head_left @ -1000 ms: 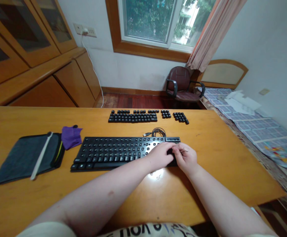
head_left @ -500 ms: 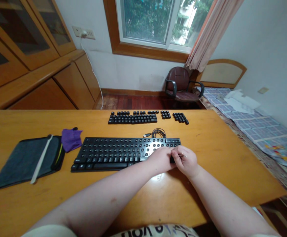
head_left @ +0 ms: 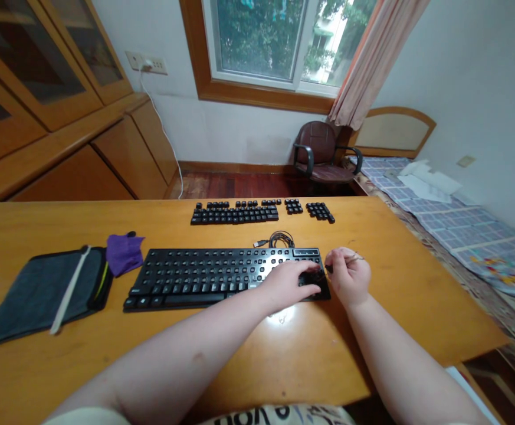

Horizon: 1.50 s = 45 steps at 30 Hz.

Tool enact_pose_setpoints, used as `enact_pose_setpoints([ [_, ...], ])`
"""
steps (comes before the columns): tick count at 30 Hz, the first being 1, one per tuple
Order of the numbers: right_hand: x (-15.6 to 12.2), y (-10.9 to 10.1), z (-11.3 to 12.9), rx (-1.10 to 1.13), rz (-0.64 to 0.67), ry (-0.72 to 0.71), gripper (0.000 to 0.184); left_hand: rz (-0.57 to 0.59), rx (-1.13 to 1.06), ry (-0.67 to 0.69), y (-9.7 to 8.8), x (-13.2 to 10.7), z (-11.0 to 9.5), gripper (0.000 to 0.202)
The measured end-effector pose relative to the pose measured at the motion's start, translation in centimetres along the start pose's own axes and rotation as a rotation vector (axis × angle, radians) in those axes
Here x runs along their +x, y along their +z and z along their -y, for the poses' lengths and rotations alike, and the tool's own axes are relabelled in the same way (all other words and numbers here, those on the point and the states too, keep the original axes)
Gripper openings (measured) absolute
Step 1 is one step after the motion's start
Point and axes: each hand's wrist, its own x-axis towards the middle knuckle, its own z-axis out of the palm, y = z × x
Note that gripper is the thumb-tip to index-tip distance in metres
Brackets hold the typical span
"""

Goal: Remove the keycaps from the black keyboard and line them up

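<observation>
A black keyboard [head_left: 204, 274] with its keycaps off lies on the wooden table [head_left: 239, 354]. My left hand [head_left: 290, 283] lies flat on the keyboard's right end, fingers stretched out. Just off that right edge, my right hand [head_left: 349, 274] is raised slightly and pinched on a thin wire keycap puller [head_left: 355, 257]. A small dark piece, likely a keycap [head_left: 328, 268], sits at its fingertips. Rows of loose black keycaps [head_left: 235, 213] are laid out along the table's far side.
A coiled cable [head_left: 279, 239] lies behind the keyboard. To the left are a purple cloth [head_left: 123, 252] and a dark pouch [head_left: 40, 289] with a white stick [head_left: 69, 289] on it. Beyond the table stand a brown chair [head_left: 321, 156], wooden cabinets and a bed [head_left: 461, 218].
My right hand has lifted off the keyboard's right end and moved right, still pinching the wire tool. My left hand stays on the keyboard, now more spread.
</observation>
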Motion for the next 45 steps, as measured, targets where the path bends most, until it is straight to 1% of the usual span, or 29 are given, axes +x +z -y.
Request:
enact_pose_setpoints([
  [3, -0.2, 0.3, -0.7, 0.099, -0.02, 0.046, 0.037, -0.029, -0.047, -0.007, -0.1, 0.1, -0.1, 0.033],
  [6, -0.4, 0.4, -0.9, 0.199, 0.001, 0.046, 0.036, -0.051, -0.1, -0.015, -0.3, 0.2, -0.3, 0.026],
  [12, -0.2, 0.3, -0.7, 0.315, 0.055, -0.069, 0.033, -0.062, -0.091, -0.006, -0.3, 0.1, -0.1, 0.025],
  [15, 0.0, 0.4, -0.4, 0.364, 0.101, -0.089, 0.033, -0.051, -0.062, 0.012, -0.3, 0.1, -0.1, 0.024],
  [18, 0.0, 0.6, -0.4, 0.416, 0.126, -0.062, 0.033, -0.036, -0.042, 0.046, -0.3, 0.0, -0.2, 0.023],
  [21, -0.2, 1.0, -0.7, 0.449, 0.132, 0.015, 0.035, -0.039, -0.042, 0.065, -0.4, 0.0, -0.2, 0.022],
  [24, -0.3, 1.3, -0.8, 0.422, 0.164, 0.05, 0.036, -0.049, -0.06, 0.056, -0.3, 0.0, -0.2, 0.022],
  [26, -0.3, 1.4, -0.9, 0.39, 0.168, 0.029, 0.036, -0.078, -0.114, 0.026, -0.3, 0.0, -0.1, 0.023],
  [28, -0.2, 1.3, -0.8, 0.391, 0.143, 0.032, 0.036, -0.108, -0.227, -0.015, -0.2, 0.1, 0.0, 0.025],
  [32, 0.0, 1.3, -0.8, 0.461, 0.07, 0.143, 0.038, -0.139, -0.46, -0.112, 0.0, 0.3, 0.2, 0.027],
  [35, 0.0, 1.5, -0.8, 0.484, 0.073, 0.167, 0.038, -0.144, -0.654, -0.156, 0.0, 0.6, 0.5, 0.021],
  [37, 0.0, 1.7, -0.7, 0.467, 0.117, 0.128, 0.039, -0.156, -0.76, -0.162, 0.1, 0.8, 0.8, 0.017],
  [40, -0.1, 1.7, -0.5, 0.411, 0.171, 0.022, 0.042, -0.196, -0.812, -0.175, 0.1, 1.1, 1.2, 0.015],
  [41, 0.0, 1.5, -0.5, 0.386, 0.159, -0.013, 0.042, -0.209, -0.817, -0.187, 0.1, 1.1, 1.2, 0.015],
  [43, 0.2, 1.1, -0.5, 0.315, 0.088, -0.075, 0.039, -0.227, -0.834, -0.213, 0.1, 1.2, 1.3, 0.016],
  [45, 0.6, 0.6, -0.6, 0.194, 0.039, -0.13, 0.031, -0.237, -0.875, -0.229, 0.1, 1.3, 1.3, 0.017],
])
